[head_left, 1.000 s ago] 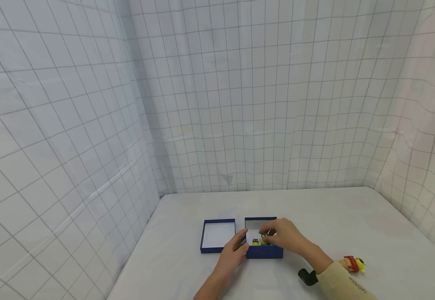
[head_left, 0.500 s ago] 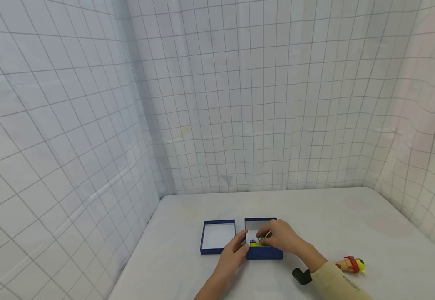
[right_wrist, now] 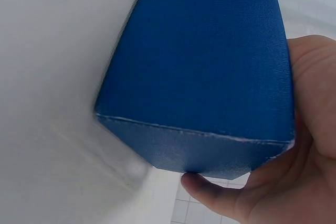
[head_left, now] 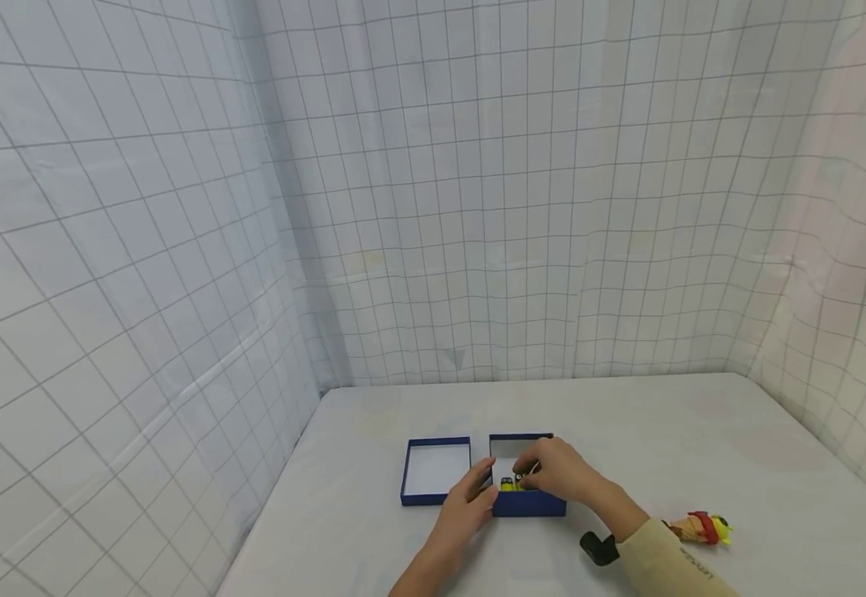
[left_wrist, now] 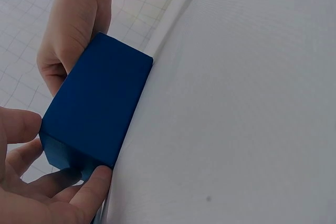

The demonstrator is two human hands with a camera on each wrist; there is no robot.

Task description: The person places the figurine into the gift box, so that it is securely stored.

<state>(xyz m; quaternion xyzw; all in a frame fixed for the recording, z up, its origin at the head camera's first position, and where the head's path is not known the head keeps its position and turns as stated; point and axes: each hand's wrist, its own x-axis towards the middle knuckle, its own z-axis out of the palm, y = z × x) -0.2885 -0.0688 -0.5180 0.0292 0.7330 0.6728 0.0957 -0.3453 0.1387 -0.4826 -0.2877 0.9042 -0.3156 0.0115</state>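
Observation:
An open blue box [head_left: 528,503] with a pale inside stands on the table. My left hand [head_left: 462,514] rests at its left side, thumb near the front corner and fingers along the left wall. In the left wrist view its fingertips touch the box [left_wrist: 97,103] at top and bottom corners. My right hand [head_left: 561,471] reaches over the right wall and pinches a small yellow toy figure [head_left: 520,479] with round eyes, low inside the box. Beside it a second yellow figure [head_left: 506,484] with a dark top stands near the left wall. The right fingertips are hidden in the right wrist view.
Left of the box lies its shallow blue-rimmed lid [head_left: 436,500], white inside facing up. A yellow and red toy [head_left: 704,527] lies to the right, past the right forearm. A black device [head_left: 598,549] sits under the right sleeve. Gridded white curtains [head_left: 433,207] surround the table.
The right hand has shifted slightly left and lower into the box with the toy figure, now close beside the second figure. The left hand has stayed in place.

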